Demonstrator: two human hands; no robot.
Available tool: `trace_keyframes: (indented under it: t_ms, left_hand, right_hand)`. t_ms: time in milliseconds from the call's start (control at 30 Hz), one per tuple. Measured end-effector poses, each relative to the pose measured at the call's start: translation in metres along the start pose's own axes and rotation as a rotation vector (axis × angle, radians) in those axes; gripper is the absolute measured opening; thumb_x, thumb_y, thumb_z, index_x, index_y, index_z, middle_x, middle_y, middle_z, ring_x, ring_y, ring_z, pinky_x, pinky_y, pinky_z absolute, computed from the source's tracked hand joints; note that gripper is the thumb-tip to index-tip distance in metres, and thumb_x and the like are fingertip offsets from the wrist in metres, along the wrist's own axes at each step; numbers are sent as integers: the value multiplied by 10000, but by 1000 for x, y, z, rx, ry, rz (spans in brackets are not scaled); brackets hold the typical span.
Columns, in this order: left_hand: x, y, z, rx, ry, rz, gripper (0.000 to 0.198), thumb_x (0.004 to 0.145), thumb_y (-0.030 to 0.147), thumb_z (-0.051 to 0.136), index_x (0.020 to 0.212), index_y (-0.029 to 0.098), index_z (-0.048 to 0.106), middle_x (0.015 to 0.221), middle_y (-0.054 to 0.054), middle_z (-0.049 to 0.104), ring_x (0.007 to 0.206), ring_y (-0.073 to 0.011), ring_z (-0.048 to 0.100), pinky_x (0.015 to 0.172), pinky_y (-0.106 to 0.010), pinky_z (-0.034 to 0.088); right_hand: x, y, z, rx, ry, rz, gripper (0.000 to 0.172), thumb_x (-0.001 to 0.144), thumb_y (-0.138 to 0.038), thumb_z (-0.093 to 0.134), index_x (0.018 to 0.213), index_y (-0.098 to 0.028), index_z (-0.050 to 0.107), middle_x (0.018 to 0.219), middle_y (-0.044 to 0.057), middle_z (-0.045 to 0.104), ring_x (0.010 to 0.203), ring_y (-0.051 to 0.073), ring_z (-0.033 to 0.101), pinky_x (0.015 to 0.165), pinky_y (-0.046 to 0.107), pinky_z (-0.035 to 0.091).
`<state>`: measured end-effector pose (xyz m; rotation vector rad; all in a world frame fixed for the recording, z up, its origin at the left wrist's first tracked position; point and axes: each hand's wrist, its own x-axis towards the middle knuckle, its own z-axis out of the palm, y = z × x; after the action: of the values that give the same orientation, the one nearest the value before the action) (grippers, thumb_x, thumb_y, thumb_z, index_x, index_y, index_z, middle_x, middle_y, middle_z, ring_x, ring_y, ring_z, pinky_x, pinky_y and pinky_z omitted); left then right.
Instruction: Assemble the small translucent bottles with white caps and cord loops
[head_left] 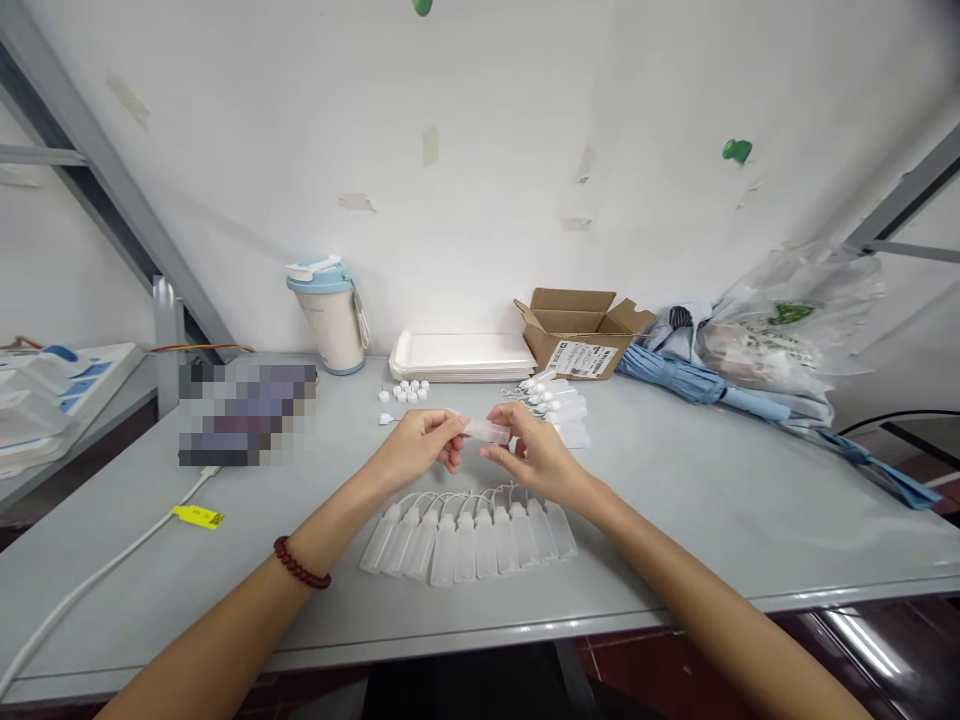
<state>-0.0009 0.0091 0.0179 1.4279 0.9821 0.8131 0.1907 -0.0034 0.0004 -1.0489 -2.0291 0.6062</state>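
Between both hands, level above the table, is a small translucent plastic bottle (487,432). My left hand (427,440) is closed, pinching its left end between thumb and fingers, which hide that end. My right hand (536,450) has thumb and fingertips closed round the right end. Below the hands lies a fanned row of several similar bottles (465,550) with white necks and thin white cords. Beyond the right hand is another pile of bottles (559,400). Several small white caps (410,391) stand behind the left hand, and one white piece (386,419) lies closer to it.
At the back stand a cream tumbler (330,320) with a blue lid, a stack of white envelopes (465,352) and an open cardboard box (577,345). A folded blue umbrella (675,375) and a plastic bag (780,330) lie right. A blurred-out object (247,415) and white cable (112,560) are left.
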Motion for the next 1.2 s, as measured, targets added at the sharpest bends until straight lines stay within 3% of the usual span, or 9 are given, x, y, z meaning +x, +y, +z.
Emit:
trace_keyframes:
  t_ms: [100, 233, 400, 600, 767, 900, 1033, 1200]
  left_hand:
    - [0, 0, -1, -55, -9, 0, 324, 810, 419, 566, 660, 132, 558, 651, 13, 530, 548, -95, 531, 553, -255, 478]
    - [0, -1, -2, -45, -26, 39, 327, 801, 425, 582, 666, 128, 573, 656, 6, 537, 573, -102, 536, 566, -260, 489]
    - [1, -5, -2, 31, -55, 130, 267, 790, 391, 608, 759, 128, 633, 728, -27, 617, 676, -140, 600, 674, -297, 513]
    - [1, -3, 0, 9, -31, 119, 254, 789, 380, 617, 803, 131, 664, 771, -44, 653, 750, -152, 616, 773, -311, 498]
    - [-2, 0, 0, -93, -70, -35, 362, 810, 462, 568, 764, 113, 652, 729, -50, 617, 660, -149, 600, 621, -291, 502]
    - [-2, -2, -1, -101, -89, -70, 379, 799, 471, 580, 732, 104, 644, 613, -15, 564, 526, -116, 544, 545, -273, 468]
    - [-2, -1, -1, 12, -64, 43, 365, 805, 458, 564, 704, 115, 638, 611, -18, 571, 545, -125, 543, 581, -282, 467]
    - [-8, 2, 6, 452, 60, 334, 247, 839, 357, 518, 753, 157, 634, 721, -40, 631, 684, -164, 571, 647, -272, 441]
  right_hand:
    - [-1, 6, 2, -133, 53, -89, 190, 870, -305, 512, 1019, -189, 493, 789, 45, 592, 645, 145, 543, 561, 266, 430]
    - [-2, 3, 0, -57, 21, -8, 196, 888, -326, 486, 992, -167, 533, 597, -13, 558, 498, 122, 528, 516, 251, 421]
    - [0, -7, -4, 225, -32, 202, 261, 887, -407, 469, 879, -164, 564, 641, -6, 617, 413, 85, 507, 440, 217, 391]
    - [0, -9, -4, 158, 61, 129, 217, 875, -351, 495, 910, -163, 598, 659, 0, 629, 475, 91, 528, 479, 220, 393]
    - [-1, -7, -3, 109, 127, 55, 233, 867, -322, 510, 1009, -155, 587, 578, -14, 598, 506, 113, 544, 504, 234, 403]
    - [-2, -8, -2, 121, 112, 46, 237, 873, -320, 492, 1013, -150, 580, 625, -6, 606, 499, 101, 530, 501, 232, 397]
    - [-2, -8, -4, 204, 71, 108, 234, 883, -365, 469, 948, -165, 572, 638, -18, 574, 477, 87, 490, 480, 226, 376]
    - [1, -8, -4, 290, 86, 198, 332, 898, -444, 428, 726, -174, 517, 541, -42, 465, 452, 80, 413, 467, 228, 334]
